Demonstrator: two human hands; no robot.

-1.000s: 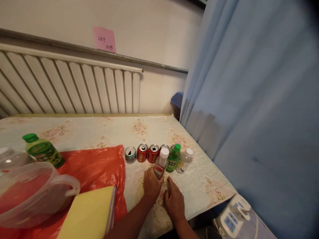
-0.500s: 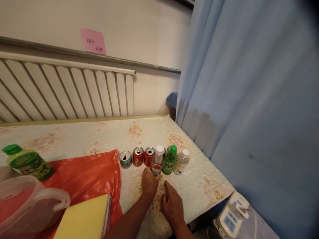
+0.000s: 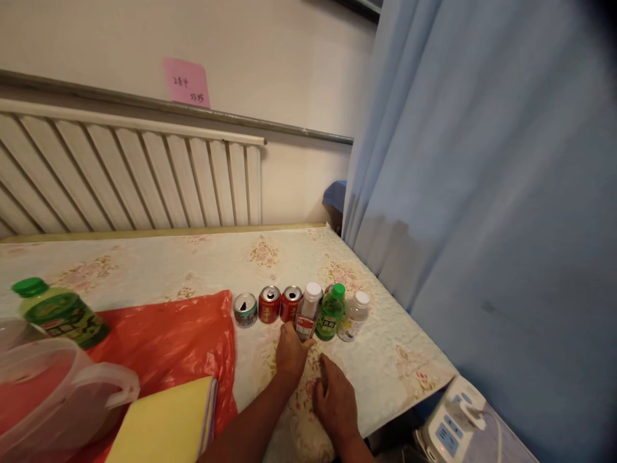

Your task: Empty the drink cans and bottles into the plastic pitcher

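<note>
My left hand (image 3: 290,355) is closed round the lower part of a clear plastic bottle (image 3: 308,312) with a white cap and a red-and-white label. Just right of it, my right hand (image 3: 336,404) rests low over the cloth, index finger stretched forward, thumb apart, holding nothing. A green bottle (image 3: 330,314) and a clear white-capped bottle (image 3: 353,316) stand to the right of the held bottle. On its left stand two red cans (image 3: 269,305) and a short teal can (image 3: 245,310), their tops opened. Another can behind the bottles is mostly hidden.
On the left, a red plastic sheet (image 3: 183,328) carries a folded yellow cloth (image 3: 164,418), a clear plastic jug (image 3: 53,392) and a large green bottle (image 3: 60,315) lying tilted. A power strip (image 3: 448,424) sits beyond the table's right edge. A blue curtain (image 3: 482,193) hangs at the right.
The whole view has shifted slightly, moving things a little to the right in the picture. My left hand keeps its hold on the bottle; both hands stay almost in place.
</note>
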